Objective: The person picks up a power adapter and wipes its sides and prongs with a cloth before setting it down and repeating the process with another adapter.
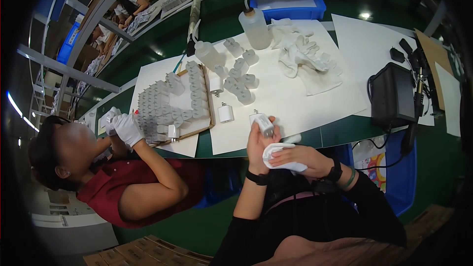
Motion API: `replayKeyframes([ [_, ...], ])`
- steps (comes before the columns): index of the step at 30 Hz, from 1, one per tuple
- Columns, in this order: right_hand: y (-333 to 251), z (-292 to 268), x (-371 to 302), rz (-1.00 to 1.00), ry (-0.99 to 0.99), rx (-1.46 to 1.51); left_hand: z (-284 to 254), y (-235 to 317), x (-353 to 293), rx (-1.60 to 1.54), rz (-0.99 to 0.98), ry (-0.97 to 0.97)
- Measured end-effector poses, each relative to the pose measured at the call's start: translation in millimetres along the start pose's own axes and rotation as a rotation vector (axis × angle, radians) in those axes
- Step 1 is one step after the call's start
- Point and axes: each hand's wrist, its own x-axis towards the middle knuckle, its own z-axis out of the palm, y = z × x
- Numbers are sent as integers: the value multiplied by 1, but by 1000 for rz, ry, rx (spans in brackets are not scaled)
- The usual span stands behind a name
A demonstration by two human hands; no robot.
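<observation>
Lower centre: right hand, fingers nearly straight over folded white cloth, holding it by left wrist. Just above, left hand half-curled, palm up, gripping white adapter. Centre: more white adapters on white sheet. Left of centre: packed tray. Upper centre: squeeze bottle, then blue bin at top.
</observation>
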Motion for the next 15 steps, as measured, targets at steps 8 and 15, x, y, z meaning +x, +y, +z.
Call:
replayKeyframes([
  [8,1,-15,-14,444,563,809,6,13,-3,-336,-104,-160],
  [15,-13,-21,22,4,443,-188,30,-3,-21,-149,-162,-98],
])
